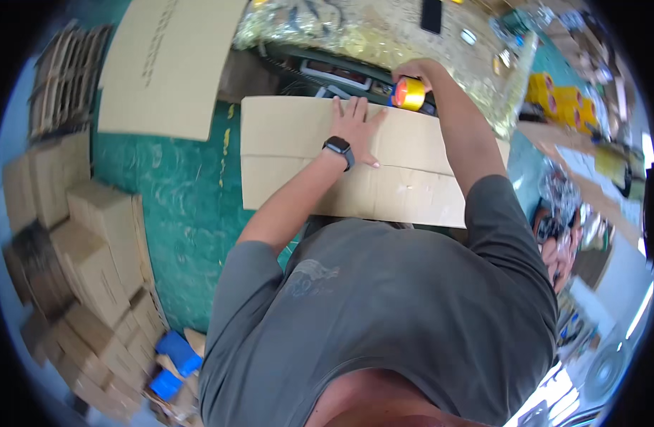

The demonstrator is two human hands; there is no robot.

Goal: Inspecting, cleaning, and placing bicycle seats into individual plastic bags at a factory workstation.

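Green floor [181, 206], stacked cartons [99, 267], left hand [356, 129] on cardboard [288, 139], right hand [418, 70] holding tape [412, 94]

This looks like a packing workshop. Stacked cardboard cartons [96, 267] line the green floor [181, 220] — and yellow tape rolls [567, 103] sit near a plastic-strewn worktable [405, 18].

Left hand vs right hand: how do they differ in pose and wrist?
Pose: the left hand lies spread, palm down, on the cardboard; the right hand curls around the yellow tape roll.
Wrist: the left hand's wears a dark watch; the right hand's looks bare.
Place: the right hand is beyond the cardboard's far edge, farther out than the left hand.
Shared: both are ungloved.
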